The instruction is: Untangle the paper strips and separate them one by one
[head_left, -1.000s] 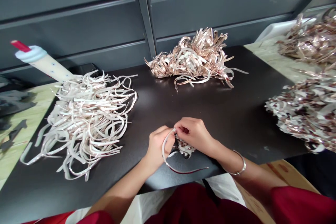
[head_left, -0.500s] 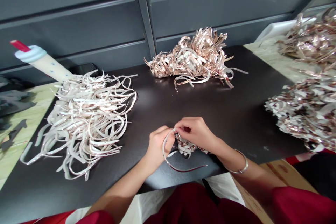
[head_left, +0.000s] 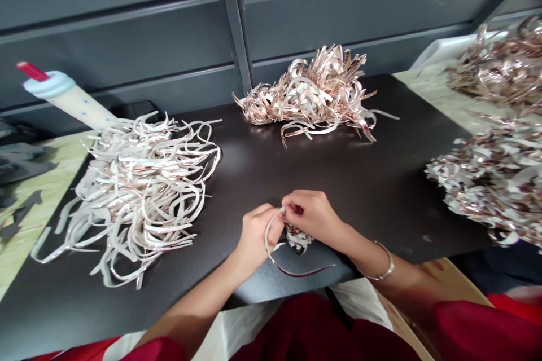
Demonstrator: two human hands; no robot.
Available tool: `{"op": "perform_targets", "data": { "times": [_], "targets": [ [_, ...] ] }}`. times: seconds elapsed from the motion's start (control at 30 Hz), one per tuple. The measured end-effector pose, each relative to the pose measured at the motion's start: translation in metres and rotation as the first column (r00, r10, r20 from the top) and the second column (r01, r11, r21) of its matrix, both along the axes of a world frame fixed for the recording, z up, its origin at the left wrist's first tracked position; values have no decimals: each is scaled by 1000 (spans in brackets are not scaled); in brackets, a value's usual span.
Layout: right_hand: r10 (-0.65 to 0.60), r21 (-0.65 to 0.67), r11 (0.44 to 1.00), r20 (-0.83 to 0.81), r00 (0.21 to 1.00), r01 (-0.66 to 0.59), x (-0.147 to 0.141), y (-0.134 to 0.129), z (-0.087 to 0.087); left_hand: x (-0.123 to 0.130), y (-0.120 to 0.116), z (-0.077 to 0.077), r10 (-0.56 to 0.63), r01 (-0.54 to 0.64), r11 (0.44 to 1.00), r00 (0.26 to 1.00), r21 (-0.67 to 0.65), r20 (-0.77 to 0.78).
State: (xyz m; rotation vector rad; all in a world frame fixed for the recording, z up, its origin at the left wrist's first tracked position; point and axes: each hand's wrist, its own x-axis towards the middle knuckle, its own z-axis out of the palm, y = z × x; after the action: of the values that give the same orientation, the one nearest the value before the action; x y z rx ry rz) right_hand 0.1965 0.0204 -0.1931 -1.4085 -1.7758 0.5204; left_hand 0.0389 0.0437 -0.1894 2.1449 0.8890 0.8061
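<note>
Close to the table's front edge, my left hand and my right hand meet with fingertips together. Both are closed, pinching one end of a thin strip, pale on one face and shiny on the other. Its free end curls down and to the right, toward my lap. Under my fingers lies a small bunch of curled metallic strips, partly covered by my right hand. How the pinched end is folded or knotted stays hidden between the fingertips.
A wide pile of pale strips covers the table's left side, near a white tumbler with a red top. Rose-gold strips are heaped at the back. More bunches sit at the right. Grey panels stand behind the dark table.
My hands stay together on the strip, with only a slight shift of the fingers. My right hand and wrist have turned a little inward; the piles have not moved.
</note>
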Motion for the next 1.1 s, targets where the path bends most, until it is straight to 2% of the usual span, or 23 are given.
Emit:
{"op": "perform_targets", "data": {
  "times": [0.13, 0.23, 0.47, 0.87, 1.1],
  "targets": [
    [59, -56, 996, -97, 994, -65, 5, 2, 2, -1, 1, 1, 40, -40, 999, 999, -28, 11],
    [93, -86, 991, -92, 991, -101, 8, 3, 3, -2, 2, 0, 40, -41, 999, 999, -24, -5],
    [65, -56, 996, 38, 997, -63, 2, 0, -1, 0, 0, -1, 36, -35, 999, 998, 16, -42],
    [-17, -31, 999, 136, 991, 21, -3, 0, -5, 1, -1, -3, 3, 1, 999, 997, 50, -79],
    [18, -59, 998, -15, 1000, -19, 1, 0, 2, -3, 2, -7, 54, -54, 998, 999, -14, 1]
  ]
}}
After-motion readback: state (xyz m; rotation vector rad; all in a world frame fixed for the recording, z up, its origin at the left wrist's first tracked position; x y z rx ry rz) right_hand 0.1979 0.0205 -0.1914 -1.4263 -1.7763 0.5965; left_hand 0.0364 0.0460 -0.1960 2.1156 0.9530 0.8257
